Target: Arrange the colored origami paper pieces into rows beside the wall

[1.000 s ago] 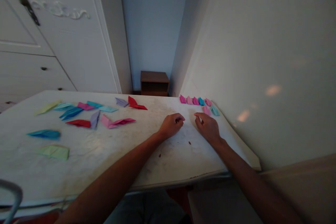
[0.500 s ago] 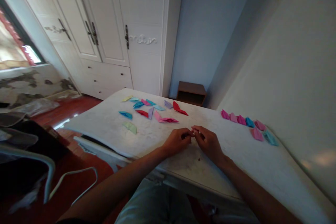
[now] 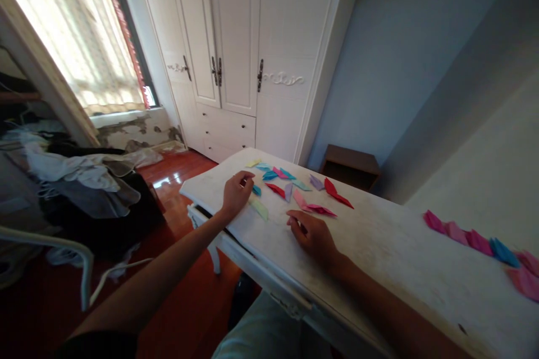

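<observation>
My left hand (image 3: 238,194) is above the left part of the table, its thumb and forefinger brought together in a pinch. Just right of its fingers lies a blue folded paper (image 3: 256,190), partly covered by the hand. A pale green folded paper (image 3: 260,209) lies between my two hands. My right hand (image 3: 314,240) is over the table's front half, fingers curled and tips pressed together. Whatever either pinch may hold is too small to see. Beyond the right hand are a pink folded paper (image 3: 322,210) and a red folded paper (image 3: 338,194).
The white table (image 3: 379,247) carries several more folded papers at its far edge. A row of pink and blue folded papers (image 3: 478,240) lies at right. Beyond stand a white wardrobe (image 3: 286,112) and a brown box-like unit (image 3: 351,160). A chair frame (image 3: 86,269) is at left.
My hands, together before, have parted; the left has gone left toward the folded papers. The view has swung left, so the table and wardrobe appear further right.
</observation>
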Tool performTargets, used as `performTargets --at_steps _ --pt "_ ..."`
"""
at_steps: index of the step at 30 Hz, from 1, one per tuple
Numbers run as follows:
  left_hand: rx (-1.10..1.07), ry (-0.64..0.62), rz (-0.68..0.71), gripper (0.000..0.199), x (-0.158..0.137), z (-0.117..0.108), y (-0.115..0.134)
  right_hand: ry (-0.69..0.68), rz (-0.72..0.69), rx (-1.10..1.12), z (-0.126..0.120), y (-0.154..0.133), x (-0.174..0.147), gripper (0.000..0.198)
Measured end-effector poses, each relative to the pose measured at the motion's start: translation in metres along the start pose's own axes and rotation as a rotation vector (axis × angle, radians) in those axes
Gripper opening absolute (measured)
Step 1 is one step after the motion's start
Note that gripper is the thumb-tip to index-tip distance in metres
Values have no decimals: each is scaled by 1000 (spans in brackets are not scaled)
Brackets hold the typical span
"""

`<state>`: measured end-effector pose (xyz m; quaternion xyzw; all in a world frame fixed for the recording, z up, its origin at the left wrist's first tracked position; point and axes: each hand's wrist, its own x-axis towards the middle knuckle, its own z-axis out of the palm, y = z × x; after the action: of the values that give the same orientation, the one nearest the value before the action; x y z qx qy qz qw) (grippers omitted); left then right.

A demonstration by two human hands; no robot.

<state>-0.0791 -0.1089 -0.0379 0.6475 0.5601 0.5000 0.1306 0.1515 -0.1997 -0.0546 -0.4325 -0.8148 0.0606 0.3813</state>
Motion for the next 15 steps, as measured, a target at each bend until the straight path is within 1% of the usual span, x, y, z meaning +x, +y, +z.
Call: performTargets --at_steps 1,4,6,8,11,15 --pt "92 14 -17 25 13 -3 -10 -2 -34 -9 2 -1 1 28" --pt "171 20 -60 23 48 -3 -39 3 -122 -33 4 -4 0 27" --pt "209 7 -74 25 67 3 -56 17 -135 -25 3 -4 -1 26" --pt "240 -12 -82 29 82 13 -68 27 -119 -5 2 -4 -1 26" --pt "274 -51 -58 32 98 26 -76 17 -112 16 1 -5 0 24" --pt "318 -113 87 39 108 37 -75 3 -170 26 1 -8 0 23"
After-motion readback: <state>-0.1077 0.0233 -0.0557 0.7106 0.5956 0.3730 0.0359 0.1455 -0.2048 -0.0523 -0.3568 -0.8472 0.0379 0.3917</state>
